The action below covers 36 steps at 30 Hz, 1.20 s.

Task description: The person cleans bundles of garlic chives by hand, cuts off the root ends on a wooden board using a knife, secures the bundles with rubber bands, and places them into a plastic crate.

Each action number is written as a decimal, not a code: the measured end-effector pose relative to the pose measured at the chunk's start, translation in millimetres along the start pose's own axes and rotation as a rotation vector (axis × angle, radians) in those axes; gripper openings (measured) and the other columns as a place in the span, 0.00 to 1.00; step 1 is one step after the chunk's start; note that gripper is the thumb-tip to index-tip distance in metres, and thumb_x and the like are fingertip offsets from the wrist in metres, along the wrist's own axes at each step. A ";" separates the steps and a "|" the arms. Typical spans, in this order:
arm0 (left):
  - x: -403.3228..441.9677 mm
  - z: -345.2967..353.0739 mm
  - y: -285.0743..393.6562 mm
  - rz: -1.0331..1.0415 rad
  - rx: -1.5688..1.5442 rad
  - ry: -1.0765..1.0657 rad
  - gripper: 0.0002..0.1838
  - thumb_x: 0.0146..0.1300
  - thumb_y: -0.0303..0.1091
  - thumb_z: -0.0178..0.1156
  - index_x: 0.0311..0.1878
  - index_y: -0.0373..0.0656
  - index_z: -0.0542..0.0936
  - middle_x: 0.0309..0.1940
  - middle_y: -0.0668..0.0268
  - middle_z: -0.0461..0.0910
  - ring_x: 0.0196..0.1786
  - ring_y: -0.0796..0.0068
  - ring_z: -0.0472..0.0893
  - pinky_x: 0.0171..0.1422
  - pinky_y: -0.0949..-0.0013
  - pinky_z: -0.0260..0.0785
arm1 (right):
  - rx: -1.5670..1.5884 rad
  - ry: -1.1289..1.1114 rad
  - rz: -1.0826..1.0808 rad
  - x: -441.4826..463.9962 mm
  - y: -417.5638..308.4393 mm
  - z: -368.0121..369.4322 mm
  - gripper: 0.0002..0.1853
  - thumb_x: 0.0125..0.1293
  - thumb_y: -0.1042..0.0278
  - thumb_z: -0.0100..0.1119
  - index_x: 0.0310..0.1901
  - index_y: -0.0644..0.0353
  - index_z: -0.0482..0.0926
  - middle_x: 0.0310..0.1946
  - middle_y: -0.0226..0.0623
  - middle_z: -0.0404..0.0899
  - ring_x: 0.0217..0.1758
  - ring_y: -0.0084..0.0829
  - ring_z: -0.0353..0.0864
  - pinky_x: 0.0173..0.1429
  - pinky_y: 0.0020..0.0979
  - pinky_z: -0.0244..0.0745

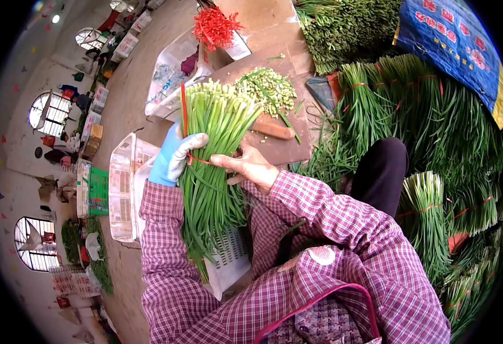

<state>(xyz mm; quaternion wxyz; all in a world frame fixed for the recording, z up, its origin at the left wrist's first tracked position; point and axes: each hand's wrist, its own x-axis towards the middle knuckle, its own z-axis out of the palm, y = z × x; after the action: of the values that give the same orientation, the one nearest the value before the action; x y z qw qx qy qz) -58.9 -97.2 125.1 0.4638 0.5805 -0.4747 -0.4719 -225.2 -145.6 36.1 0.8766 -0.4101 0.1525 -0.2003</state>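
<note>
A thick bunch of garlic chives (214,195) is held upright in front of me, pale cut ends at the top and long green leaves hanging down. My left hand (178,153), in a blue and white glove, wraps its left side. Around the middle runs a thin red tie (199,160). My bare right hand (248,165) grips the bunch from the right, thumb at the tie; some fingertips are hidden. Another red strip (184,109) stands up along the bunch's upper left. Behind lies a wooden knife handle (274,130) on a brown board (291,150), beside chopped stalk ends (271,92).
Tied bunches of chives (423,109) pile up on my right, partly under a blue printed sack (458,40). Red ties (216,27) lie heaped at the back. White crates (122,189) stand at left; another white basket (228,264) is below the held bunch.
</note>
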 end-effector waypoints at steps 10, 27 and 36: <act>34.6 -26.2 -12.6 0.109 0.413 0.465 0.38 0.64 0.46 0.59 0.71 0.37 0.59 0.67 0.54 0.64 0.66 0.67 0.68 0.68 0.65 0.60 | -0.258 0.293 0.134 50.8 70.2 -51.7 0.46 0.55 0.36 0.64 0.60 0.71 0.65 0.44 0.45 0.81 0.47 0.36 0.82 0.46 0.37 0.81; 103.9 -82.8 -108.8 -0.100 0.252 0.466 0.21 0.65 0.40 0.60 0.55 0.34 0.77 0.44 0.60 0.83 0.43 0.75 0.81 0.47 0.74 0.71 | -1.313 0.506 -0.566 13.7 6.7 -91.8 0.19 0.59 0.64 0.60 0.51 0.59 0.71 0.37 0.42 0.77 0.40 0.42 0.79 0.40 0.41 0.75; 99.6 -44.1 -112.2 -0.089 0.057 0.441 0.24 0.63 0.43 0.61 0.53 0.31 0.78 0.40 0.63 0.81 0.38 0.78 0.79 0.44 0.78 0.70 | -1.796 0.373 -0.198 43.6 3.0 -96.2 0.28 0.50 0.56 0.70 0.48 0.60 0.69 0.44 0.44 0.74 0.49 0.44 0.76 0.46 0.43 0.76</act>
<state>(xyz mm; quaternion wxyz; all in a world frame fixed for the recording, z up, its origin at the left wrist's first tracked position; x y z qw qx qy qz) 7.8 -178.2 9.3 0.5185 0.7027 -0.3489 -0.3402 -227.9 -227.9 -30.2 0.1696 -0.9086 0.3537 -0.1439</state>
